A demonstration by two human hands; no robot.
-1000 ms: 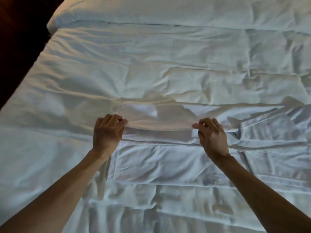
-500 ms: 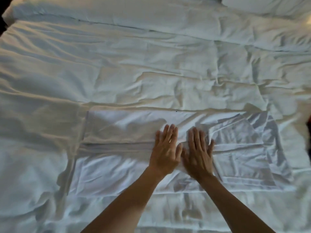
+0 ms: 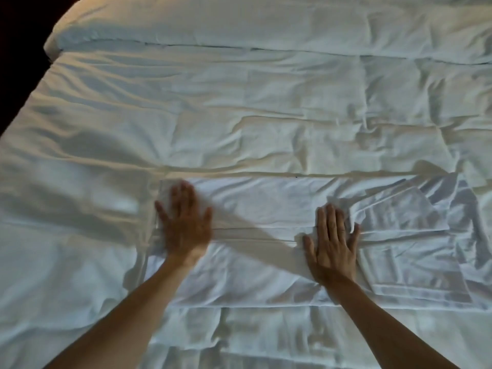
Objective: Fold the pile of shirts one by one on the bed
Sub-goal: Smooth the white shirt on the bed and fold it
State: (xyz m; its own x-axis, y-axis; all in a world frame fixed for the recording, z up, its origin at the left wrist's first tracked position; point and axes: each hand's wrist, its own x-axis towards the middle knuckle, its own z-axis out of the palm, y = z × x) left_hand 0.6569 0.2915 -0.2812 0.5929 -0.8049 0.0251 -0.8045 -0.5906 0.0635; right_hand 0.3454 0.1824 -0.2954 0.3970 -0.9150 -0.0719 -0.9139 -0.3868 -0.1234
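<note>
A white shirt lies spread flat across the white bed, folded lengthwise into a long band with a crease running left to right. My left hand presses flat on the shirt's left end, fingers spread and blurred by motion. My right hand rests flat on the shirt right of the middle, fingers straight. The shirt's rumpled right part, with a folded sleeve, lies beyond my right hand.
A long white pillow runs along the far side of the bed. The bed's left edge drops off into darkness. The quilted duvet is wrinkled all over.
My hands let go of the shirt's far edge, came together flat at the middle, then slid apart; the left hand swept to the shirt's left end.
</note>
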